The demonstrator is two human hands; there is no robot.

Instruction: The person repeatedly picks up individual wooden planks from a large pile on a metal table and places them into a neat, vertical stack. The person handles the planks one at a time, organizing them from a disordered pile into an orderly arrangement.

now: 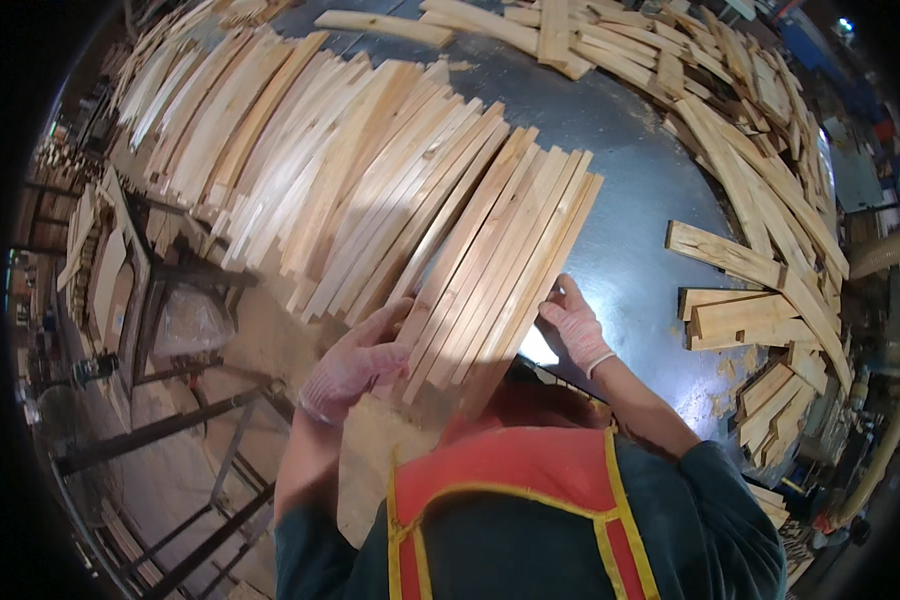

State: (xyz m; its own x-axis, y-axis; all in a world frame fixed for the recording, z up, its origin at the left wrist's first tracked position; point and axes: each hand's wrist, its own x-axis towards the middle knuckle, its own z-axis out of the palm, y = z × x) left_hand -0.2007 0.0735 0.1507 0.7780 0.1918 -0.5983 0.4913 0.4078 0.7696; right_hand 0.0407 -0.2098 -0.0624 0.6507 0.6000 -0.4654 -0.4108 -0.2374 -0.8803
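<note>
A row of pale wooden strips (505, 265) lies side by side directly in front of me, the near ends jutting toward my body. My left hand (355, 368), in a pinkish-white work glove, grips the near left side of this group, its thumb bent along the outer strip. Against the opposite side, my right hand (574, 325), gloved the same way, presses close to the outermost strip with its fingers curled. Some fingertips of both hands are hidden by the wood. More wooden strips (370, 150) continue in a long row to the left, almost touching the group between my hands.
The dark metal tabletop (630, 240) shows between the row and a jumbled heap of boards (760, 190) at the right. Short wood pieces (745, 320) sit along its right edge. On the left stand a metal frame (160, 430) and a rack holding wood (110, 270).
</note>
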